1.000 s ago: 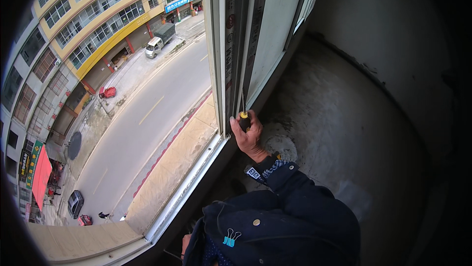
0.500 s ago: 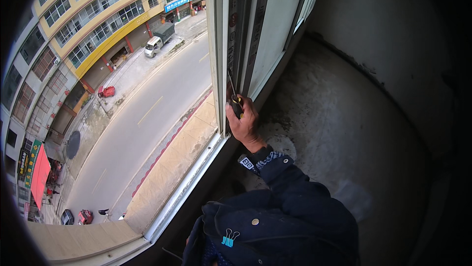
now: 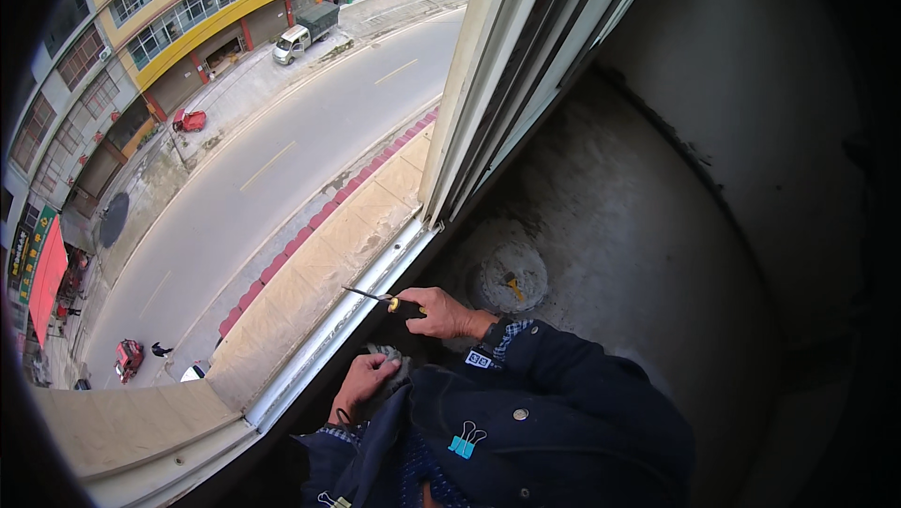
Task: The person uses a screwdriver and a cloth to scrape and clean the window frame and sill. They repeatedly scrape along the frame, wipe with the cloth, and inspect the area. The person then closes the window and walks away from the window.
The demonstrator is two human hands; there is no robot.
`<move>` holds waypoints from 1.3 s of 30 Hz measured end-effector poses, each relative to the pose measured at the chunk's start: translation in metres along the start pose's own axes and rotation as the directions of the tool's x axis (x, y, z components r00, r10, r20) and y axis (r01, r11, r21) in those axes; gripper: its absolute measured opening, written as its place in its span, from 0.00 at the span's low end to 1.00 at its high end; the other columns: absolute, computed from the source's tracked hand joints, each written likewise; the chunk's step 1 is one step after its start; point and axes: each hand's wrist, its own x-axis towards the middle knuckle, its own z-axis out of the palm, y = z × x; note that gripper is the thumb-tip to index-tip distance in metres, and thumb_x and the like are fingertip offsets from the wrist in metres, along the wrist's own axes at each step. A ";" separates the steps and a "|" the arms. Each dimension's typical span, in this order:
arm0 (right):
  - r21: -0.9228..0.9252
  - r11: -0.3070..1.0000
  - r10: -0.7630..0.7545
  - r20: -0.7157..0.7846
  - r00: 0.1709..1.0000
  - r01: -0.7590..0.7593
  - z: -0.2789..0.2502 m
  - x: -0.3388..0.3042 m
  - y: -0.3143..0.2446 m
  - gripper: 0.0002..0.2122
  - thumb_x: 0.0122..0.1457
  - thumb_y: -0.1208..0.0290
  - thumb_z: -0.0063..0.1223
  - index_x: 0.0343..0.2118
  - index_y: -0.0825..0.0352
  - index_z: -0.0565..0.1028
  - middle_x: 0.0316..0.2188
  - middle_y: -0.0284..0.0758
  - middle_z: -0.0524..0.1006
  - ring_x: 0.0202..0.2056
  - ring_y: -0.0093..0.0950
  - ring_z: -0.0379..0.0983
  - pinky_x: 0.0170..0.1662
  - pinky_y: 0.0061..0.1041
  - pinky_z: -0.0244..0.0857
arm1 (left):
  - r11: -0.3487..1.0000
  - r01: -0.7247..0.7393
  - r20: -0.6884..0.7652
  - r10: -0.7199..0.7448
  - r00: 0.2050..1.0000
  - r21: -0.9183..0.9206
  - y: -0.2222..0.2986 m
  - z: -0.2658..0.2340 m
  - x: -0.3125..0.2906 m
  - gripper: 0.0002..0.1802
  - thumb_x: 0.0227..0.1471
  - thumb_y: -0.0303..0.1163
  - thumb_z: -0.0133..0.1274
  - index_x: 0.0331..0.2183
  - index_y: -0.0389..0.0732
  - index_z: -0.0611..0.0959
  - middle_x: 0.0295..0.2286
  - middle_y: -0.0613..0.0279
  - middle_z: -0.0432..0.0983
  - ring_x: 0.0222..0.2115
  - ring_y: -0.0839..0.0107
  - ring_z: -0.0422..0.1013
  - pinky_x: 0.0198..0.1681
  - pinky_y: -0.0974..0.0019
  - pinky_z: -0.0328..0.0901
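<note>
A screwdriver with a black and yellow handle is gripped in my right hand. Its thin shaft points left, its tip over the white window track. My left hand is lower and nearer my body, close to the sill. Its fingers are closed on a grey, cloth-like bundle, partly hidden against my dark jacket. Beyond my right hand, the sliding window sashes stand stacked in the frame.
Outside the window a tiled ledge drops off to a street far below. Inside, on the concrete floor, stands a round bucket of greyish material with a yellow-handled tool in it. A wall rises at the right.
My right hand has come down from the sash's edge towards me, bringing the screwdriver, which now points left. My left hand has come into view with the grey bundle. The view has shifted.
</note>
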 end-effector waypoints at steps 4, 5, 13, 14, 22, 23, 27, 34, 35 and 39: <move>0.347 0.900 0.189 0.235 0.953 -0.264 0.004 -0.031 -0.001 0.22 0.50 0.72 0.55 0.50 0.71 0.76 0.33 0.40 0.80 0.37 0.29 0.78 0.44 0.31 0.73 | 0.916 -0.181 0.031 0.206 0.978 -0.358 0.055 0.020 0.012 0.13 0.61 0.35 0.59 0.31 0.35 0.86 0.26 0.76 0.76 0.27 0.86 0.66 0.32 0.75 0.62; 0.388 0.844 0.280 0.270 0.921 -0.370 -0.004 -0.037 0.002 0.21 0.50 0.72 0.55 0.49 0.71 0.76 0.31 0.39 0.80 0.34 0.29 0.77 0.40 0.31 0.73 | 0.911 -0.187 0.017 0.207 0.978 -0.368 0.061 0.022 0.013 0.13 0.61 0.35 0.59 0.31 0.35 0.87 0.26 0.76 0.77 0.27 0.86 0.67 0.32 0.75 0.62; 0.493 0.797 0.246 0.261 0.934 -0.348 -0.061 -0.033 0.017 0.11 0.49 0.72 0.54 0.36 0.70 0.76 0.20 0.29 0.74 0.16 0.18 0.68 0.21 0.22 0.63 | 0.949 -0.151 -0.120 0.122 0.985 -0.276 0.108 0.038 0.033 0.12 0.62 0.35 0.57 0.34 0.36 0.86 0.25 0.75 0.76 0.27 0.84 0.67 0.32 0.75 0.62; 0.498 0.789 0.253 0.269 0.929 -0.359 -0.070 -0.036 0.022 0.11 0.49 0.72 0.54 0.36 0.70 0.76 0.20 0.29 0.74 0.16 0.18 0.68 0.21 0.21 0.62 | 0.963 -0.165 -0.153 0.134 0.979 -0.214 0.112 0.038 0.037 0.12 0.62 0.35 0.57 0.34 0.36 0.86 0.26 0.75 0.76 0.27 0.84 0.68 0.32 0.75 0.63; 0.580 0.755 0.201 0.242 0.949 -0.308 -0.113 -0.057 0.055 0.12 0.50 0.72 0.54 0.37 0.72 0.78 0.16 0.30 0.74 0.14 0.19 0.69 0.19 0.22 0.62 | 0.991 -0.130 -0.311 0.137 0.941 0.044 0.168 0.024 0.085 0.12 0.62 0.35 0.57 0.38 0.35 0.86 0.29 0.65 0.82 0.26 0.77 0.76 0.28 0.72 0.69; 0.588 0.758 0.191 0.214 0.958 -0.283 -0.116 -0.061 0.058 0.12 0.50 0.72 0.54 0.36 0.71 0.78 0.16 0.29 0.74 0.14 0.19 0.69 0.19 0.22 0.62 | 0.978 -0.202 -0.339 0.209 0.917 0.055 0.181 0.020 0.091 0.13 0.62 0.36 0.58 0.40 0.35 0.85 0.30 0.64 0.82 0.28 0.76 0.76 0.29 0.72 0.69; 0.565 0.769 0.201 0.229 0.953 -0.298 -0.127 -0.075 0.064 0.10 0.51 0.72 0.54 0.35 0.69 0.78 0.19 0.30 0.75 0.16 0.20 0.69 0.20 0.23 0.63 | 0.903 -0.373 -0.458 0.430 0.778 0.213 0.240 0.017 0.106 0.25 0.63 0.42 0.59 0.55 0.37 0.78 0.44 0.57 0.80 0.39 0.73 0.77 0.39 0.70 0.71; 0.602 0.751 0.199 0.183 0.963 -0.270 -0.143 -0.092 0.073 0.09 0.50 0.73 0.54 0.34 0.68 0.78 0.21 0.29 0.76 0.19 0.20 0.70 0.21 0.23 0.63 | 0.613 -0.779 -0.332 0.769 0.547 0.135 0.335 0.037 0.130 0.37 0.64 0.41 0.59 0.65 0.35 0.63 0.58 0.54 0.71 0.60 0.65 0.66 0.64 0.60 0.59; 0.603 0.752 0.209 0.163 0.964 -0.266 -0.144 -0.095 0.074 0.09 0.50 0.73 0.54 0.34 0.68 0.78 0.21 0.29 0.76 0.19 0.20 0.70 0.21 0.23 0.63 | 0.633 -0.759 -0.337 0.755 0.563 0.152 0.342 0.041 0.130 0.34 0.64 0.38 0.58 0.64 0.35 0.66 0.55 0.56 0.73 0.57 0.67 0.69 0.61 0.62 0.62; 0.612 0.741 0.248 0.132 0.960 -0.276 -0.145 -0.104 0.079 0.08 0.51 0.74 0.54 0.34 0.68 0.78 0.22 0.29 0.76 0.19 0.19 0.70 0.21 0.23 0.62 | 0.557 -0.767 -0.353 0.821 0.449 0.319 0.346 0.060 0.130 0.25 0.64 0.30 0.58 0.58 0.34 0.73 0.47 0.62 0.78 0.46 0.74 0.74 0.52 0.70 0.67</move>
